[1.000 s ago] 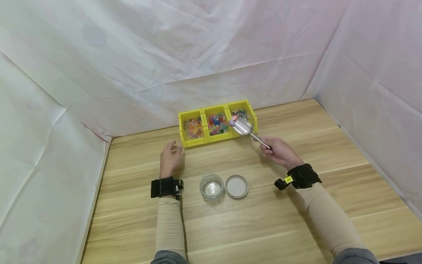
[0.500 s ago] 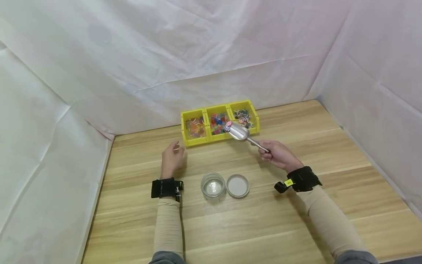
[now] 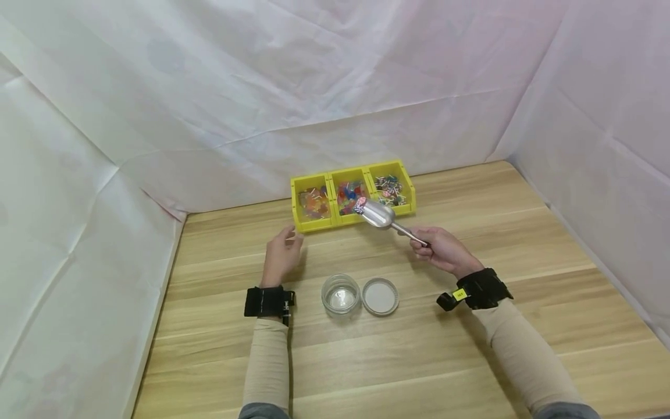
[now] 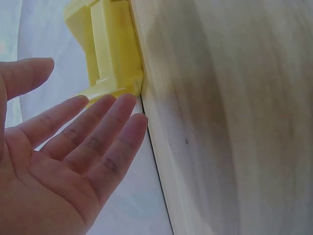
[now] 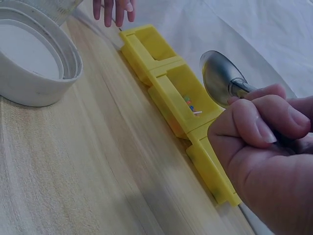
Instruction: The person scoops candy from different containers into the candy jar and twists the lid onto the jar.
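Note:
My right hand (image 3: 445,250) grips the thin handle of a metal scoop (image 3: 379,215). Small pink and purple-striped pieces (image 3: 360,204) sit at the scoop's tip, above the front edge of a yellow three-part bin (image 3: 314,226). In the right wrist view the fingers (image 5: 252,120) curl round the handle. My left hand (image 3: 282,254) is by the bin's front left corner. Its fingers are spread and hold nothing in the left wrist view, close to the yellow bin (image 4: 117,44); whether they touch it I cannot tell. An uncovered clear jar (image 3: 341,295) stands between my forearms.
A round lid (image 3: 380,297) lies just right of the jar. Each bin compartment holds small colourful pieces, many with white sticks, like tiny lollipops (image 3: 388,189). White cloth (image 3: 314,70) hangs behind and at both sides of the wooden table (image 3: 419,361).
The scoop has moved left, from in front of the right compartment to before the middle one, with its pieces. My left hand has come slightly nearer the bin. The view has shifted a little.

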{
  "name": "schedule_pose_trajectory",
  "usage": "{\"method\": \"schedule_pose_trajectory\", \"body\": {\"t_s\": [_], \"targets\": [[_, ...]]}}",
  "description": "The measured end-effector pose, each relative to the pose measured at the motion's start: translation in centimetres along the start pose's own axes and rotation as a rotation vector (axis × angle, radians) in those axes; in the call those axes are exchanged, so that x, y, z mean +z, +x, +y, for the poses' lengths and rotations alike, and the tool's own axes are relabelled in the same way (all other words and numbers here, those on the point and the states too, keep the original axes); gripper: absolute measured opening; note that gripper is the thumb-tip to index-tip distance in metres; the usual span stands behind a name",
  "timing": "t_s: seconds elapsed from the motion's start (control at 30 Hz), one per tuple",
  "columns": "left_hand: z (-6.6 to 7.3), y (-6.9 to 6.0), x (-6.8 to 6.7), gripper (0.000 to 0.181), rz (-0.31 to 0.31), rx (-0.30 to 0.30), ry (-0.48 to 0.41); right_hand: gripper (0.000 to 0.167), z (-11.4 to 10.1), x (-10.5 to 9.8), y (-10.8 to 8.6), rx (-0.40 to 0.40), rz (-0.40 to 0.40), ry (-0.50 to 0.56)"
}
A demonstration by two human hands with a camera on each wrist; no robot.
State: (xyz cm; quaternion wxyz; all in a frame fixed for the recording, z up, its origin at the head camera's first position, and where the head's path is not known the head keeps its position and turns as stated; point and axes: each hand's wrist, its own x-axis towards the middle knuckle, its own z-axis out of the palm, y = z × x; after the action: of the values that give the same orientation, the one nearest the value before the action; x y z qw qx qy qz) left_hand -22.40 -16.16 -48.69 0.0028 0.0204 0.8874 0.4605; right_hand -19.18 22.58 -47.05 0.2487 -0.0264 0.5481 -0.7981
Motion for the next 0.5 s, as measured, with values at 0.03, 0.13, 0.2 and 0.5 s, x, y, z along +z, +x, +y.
{"method": "schedule_pose_trajectory", "body": {"t_s": [0.03, 0.13, 0.2, 0.5], "targets": [[0.1, -0.1, 0.0, 0.051, -0.002, 0.004, 0.001, 0.031, 0.0, 0.1, 0.0, 0.001, -0.003, -0.003], [0.3, -0.4, -0.1, 0.05, -0.008, 0.019, 0.004, 0.036, -0.1, 0.2, -0.1, 0.007, -0.012, -0.009], [0.4, -0.6, -0.1, 0.05, -0.015, 0.031, 0.005, 0.04, -0.1, 0.3, -0.2, 0.013, -0.023, -0.014], [0.4, -1.6, 0.2, 0.048, -0.021, 0.07, 0.0, 0.038, 0.0, 0.8, -0.5, 0.018, -0.083, -0.016]]}}
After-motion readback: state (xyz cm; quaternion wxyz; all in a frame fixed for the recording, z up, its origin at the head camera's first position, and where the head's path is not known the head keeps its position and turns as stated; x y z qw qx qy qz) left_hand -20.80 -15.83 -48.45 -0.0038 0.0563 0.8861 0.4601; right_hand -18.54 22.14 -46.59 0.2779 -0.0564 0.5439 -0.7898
